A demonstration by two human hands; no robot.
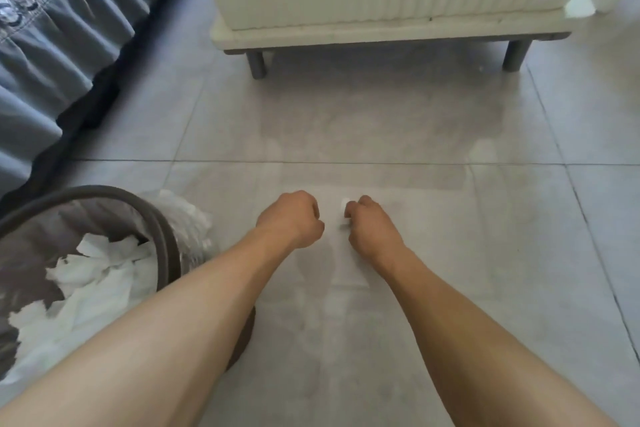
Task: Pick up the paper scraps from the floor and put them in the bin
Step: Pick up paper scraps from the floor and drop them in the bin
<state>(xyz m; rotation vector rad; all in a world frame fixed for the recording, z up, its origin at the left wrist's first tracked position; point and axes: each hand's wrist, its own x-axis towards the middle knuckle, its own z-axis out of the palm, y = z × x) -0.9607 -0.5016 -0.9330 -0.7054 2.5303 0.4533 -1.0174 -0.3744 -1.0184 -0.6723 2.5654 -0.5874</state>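
Both my hands reach out over the grey tile floor in the middle of the view. My right hand (372, 225) is closed, and a small white paper scrap (345, 204) shows at its fingertips. My left hand (292, 218) is a closed fist just left of it; whether it holds anything is hidden. The round grey bin (162, 229) stands at the lower left, beside my left forearm. It holds several torn white paper scraps (93, 274), and its clear liner spills over the right rim.
A cream ribbed cabinet (381, 10) on short grey legs stands at the back. A bed with a grey ruffled skirt (59, 45) runs along the left. Grey tiled floor (450, 253) lies to the right of my hands.
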